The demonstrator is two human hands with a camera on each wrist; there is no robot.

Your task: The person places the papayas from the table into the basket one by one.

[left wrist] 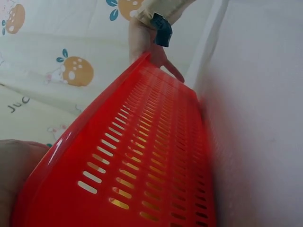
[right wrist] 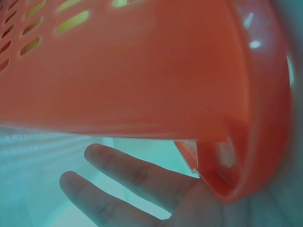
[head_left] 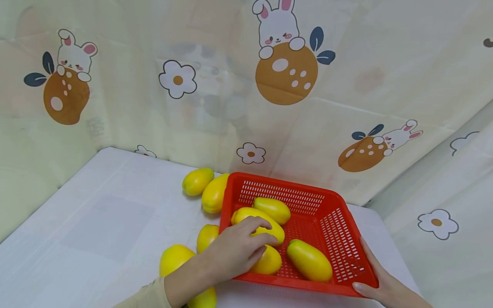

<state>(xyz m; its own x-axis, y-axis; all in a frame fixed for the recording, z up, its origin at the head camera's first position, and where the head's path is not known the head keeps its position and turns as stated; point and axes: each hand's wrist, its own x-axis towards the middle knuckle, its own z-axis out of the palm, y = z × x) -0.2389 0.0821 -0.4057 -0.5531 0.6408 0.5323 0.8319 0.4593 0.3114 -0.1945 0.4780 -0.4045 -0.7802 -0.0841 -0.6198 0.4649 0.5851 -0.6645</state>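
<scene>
A red plastic basket (head_left: pixel 296 280) with slotted walls holds several yellow mango-like fruits, among them one at the front right (head_left: pixel 310 261) and one at the back (head_left: pixel 272 209). Over the basket's left side reaches my left hand (head_left: pixel 240 246), its fingers loosely bent above two fruits; contact with them is hard to make out. My right hand (head_left: pixel 385 284) grips the basket's front right corner, thumb on the rim and fingers along the outside. In the right wrist view two fingers (right wrist: pixel 137 172) extend beside the basket wall (right wrist: pixel 142 85).
Several more yellow fruits lie left of the basket on the white-covered table (head_left: pixel 96 226), two behind (head_left: pixel 197 182) and others near my left forearm (head_left: pixel 175 259). A patterned curtain (head_left: pixel 215 119) hangs along the table's back edge and at the right.
</scene>
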